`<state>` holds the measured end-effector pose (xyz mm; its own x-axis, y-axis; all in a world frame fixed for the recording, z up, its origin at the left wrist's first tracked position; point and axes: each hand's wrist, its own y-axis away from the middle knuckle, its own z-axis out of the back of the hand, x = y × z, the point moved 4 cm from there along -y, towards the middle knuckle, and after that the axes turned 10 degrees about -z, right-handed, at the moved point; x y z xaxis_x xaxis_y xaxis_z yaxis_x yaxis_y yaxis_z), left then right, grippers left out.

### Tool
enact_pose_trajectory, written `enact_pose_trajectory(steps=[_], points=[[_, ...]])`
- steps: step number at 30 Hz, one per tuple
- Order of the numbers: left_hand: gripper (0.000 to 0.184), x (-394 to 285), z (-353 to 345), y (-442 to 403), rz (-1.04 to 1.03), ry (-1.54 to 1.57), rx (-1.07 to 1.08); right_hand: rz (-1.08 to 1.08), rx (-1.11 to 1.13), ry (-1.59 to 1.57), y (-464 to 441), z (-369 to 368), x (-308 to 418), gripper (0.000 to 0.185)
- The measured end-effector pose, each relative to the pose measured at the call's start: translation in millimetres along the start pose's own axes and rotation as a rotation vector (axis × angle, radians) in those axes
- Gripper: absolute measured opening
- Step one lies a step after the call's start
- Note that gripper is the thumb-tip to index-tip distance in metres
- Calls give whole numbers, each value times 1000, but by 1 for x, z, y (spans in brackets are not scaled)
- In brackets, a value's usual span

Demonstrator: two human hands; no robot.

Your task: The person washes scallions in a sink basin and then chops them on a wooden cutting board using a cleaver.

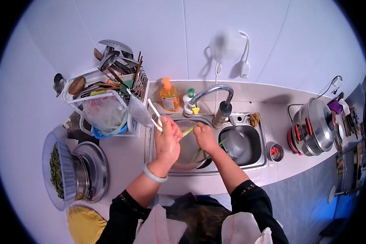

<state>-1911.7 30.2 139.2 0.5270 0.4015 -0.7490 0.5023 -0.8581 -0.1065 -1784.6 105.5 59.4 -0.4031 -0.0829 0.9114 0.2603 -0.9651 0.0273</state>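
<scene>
Over the left sink basin, my left hand (166, 140) is closed around the pale end of a green onion-like stalk (188, 131). White stems (153, 110) stick out past its fingers to the upper left. My right hand (205, 137) pinches the green part of the same stalk, just right of my left hand. Long green leaves (197, 154) hang beneath it over a round bowl (185, 152) in the basin. The curved faucet (210, 90) stands behind both hands.
A rack (110, 91) of utensils stands left of the sink, beside an orange soap bottle (169, 97). Farther left is a basket of dark greens (55, 171). The right basin (248, 146) holds a clear container. A small red-filled bowl (275, 152) and steamer pot (315, 126) are right.
</scene>
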Motion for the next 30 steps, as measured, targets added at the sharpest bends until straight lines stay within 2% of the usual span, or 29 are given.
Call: enact_pose_trajectory(steps=[1,4,7,10,13,14,16,17,18,20,23,24,27,29,30], points=[[34,1,-2,1,-7,5,35,-48,6,-82,-2,0,-4,25],[32,-5,4,-5,-6,44,-66,-285,127,-487,-6,-12,-27,27],[32,-14,13,-18,8,103,-122,-481,254,-748,6,-7,-3,27],[32,-18,27,-31,49,124,-153,-452,242,-786,10,-12,-8,26],[30,-29,26,-33,66,56,-71,224,-94,234,21,-10,16,26],[28,-26,26,-26,101,49,-58,95,4,285,18,-9,17,27],[26,-27,27,-12,76,57,-33,29,-105,314,-2,-8,-28,28],[24,-46,24,-8,-18,90,36,-14,-172,321,-7,2,-49,29],[23,-66,23,-15,-109,68,41,-23,-218,256,-4,12,-56,29],[24,-81,27,-28,-91,8,34,-16,-224,137,9,9,-66,29],[22,-68,42,-25,-24,-166,105,-49,-98,-161,12,11,-23,31],[22,-60,48,-21,-11,-229,129,-86,-15,-383,10,9,-14,27],[23,-28,29,0,135,-769,418,-140,190,-850,19,17,38,20],[22,-9,22,6,25,-872,570,-210,202,-1014,24,18,60,20],[21,5,24,5,-144,-885,592,-251,202,-1092,26,18,63,20]])
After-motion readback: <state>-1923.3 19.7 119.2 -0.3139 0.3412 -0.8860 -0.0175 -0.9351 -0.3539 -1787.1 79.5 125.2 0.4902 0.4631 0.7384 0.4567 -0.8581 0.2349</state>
